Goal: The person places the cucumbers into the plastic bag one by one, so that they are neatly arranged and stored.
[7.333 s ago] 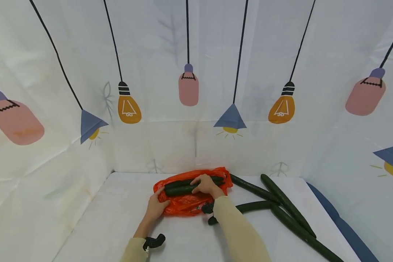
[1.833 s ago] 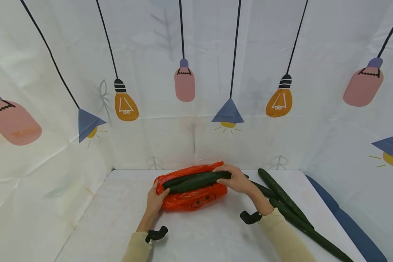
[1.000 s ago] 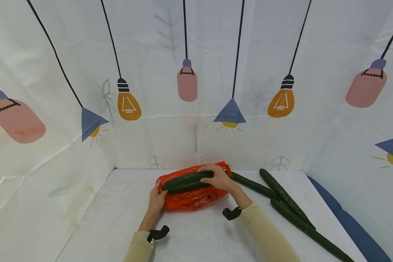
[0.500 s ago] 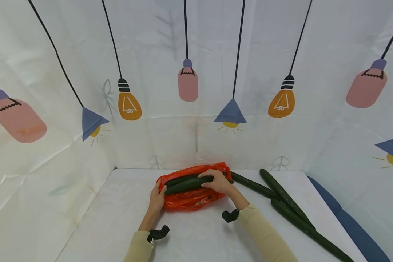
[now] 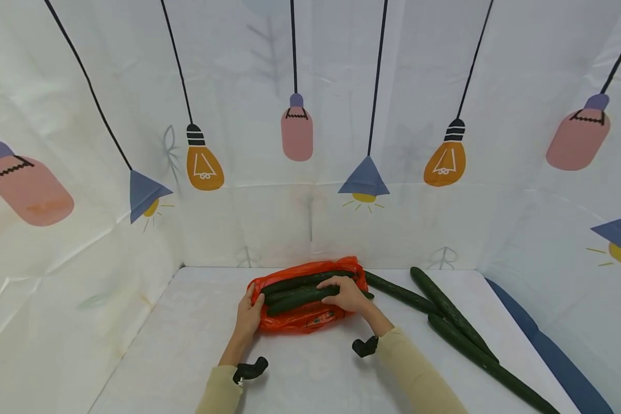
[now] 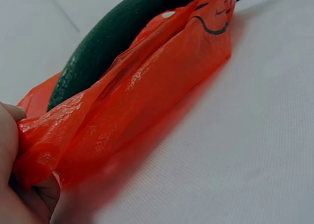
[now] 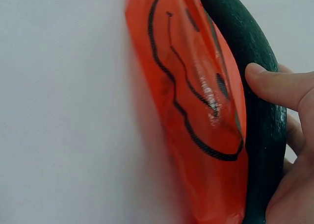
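While left hand [image 5: 247,317] pinches left end of red bag [image 5: 300,325], right hand [image 5: 344,293] holds green cucumber [image 5: 294,302] at bag's open top, thumb on near side, fingers on far side. Curved black line [image 6: 215,33] on bag looks like smile. Both arms reach forward over white table [image 5: 310,376]. Bag hides bottoms of other cucumbers [image 5: 296,282]; right hand covers part of held one. Long cucumber [image 5: 489,363] at right gets cut off at bottom of head view.
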Demonstrator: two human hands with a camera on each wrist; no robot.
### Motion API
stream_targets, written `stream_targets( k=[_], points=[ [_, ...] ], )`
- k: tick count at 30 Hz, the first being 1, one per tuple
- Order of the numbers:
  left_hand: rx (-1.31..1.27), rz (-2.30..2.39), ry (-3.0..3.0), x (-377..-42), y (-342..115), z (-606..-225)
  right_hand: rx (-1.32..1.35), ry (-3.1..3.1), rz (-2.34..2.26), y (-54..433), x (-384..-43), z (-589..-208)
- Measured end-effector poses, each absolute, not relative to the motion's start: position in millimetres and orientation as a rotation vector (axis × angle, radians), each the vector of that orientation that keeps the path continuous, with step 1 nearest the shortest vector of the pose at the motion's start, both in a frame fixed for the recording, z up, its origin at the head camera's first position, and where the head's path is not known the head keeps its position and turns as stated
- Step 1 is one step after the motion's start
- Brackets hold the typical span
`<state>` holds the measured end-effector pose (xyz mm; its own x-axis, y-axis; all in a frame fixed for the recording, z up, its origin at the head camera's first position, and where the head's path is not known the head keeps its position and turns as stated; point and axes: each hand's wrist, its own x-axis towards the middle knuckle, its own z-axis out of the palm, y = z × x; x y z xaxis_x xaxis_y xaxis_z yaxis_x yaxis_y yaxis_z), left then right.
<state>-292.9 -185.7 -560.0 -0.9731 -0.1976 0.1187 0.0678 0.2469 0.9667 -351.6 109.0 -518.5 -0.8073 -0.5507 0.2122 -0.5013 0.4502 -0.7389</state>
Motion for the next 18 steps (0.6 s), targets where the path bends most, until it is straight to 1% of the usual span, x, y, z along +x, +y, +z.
stream_targets(
  k=[11,18],
  points=[
    [0.131,-1.780,-2.332,-294.2,-186.2,-561.7,-0.919,2.648,-1.335,105.7,-351.0,-527.8],
    [0.150,-1.790,-2.332,-294.5,-185.3,-562.3,-0.843,2.661,-1.347,100.5,-349.6,-532.4]
  ],
)
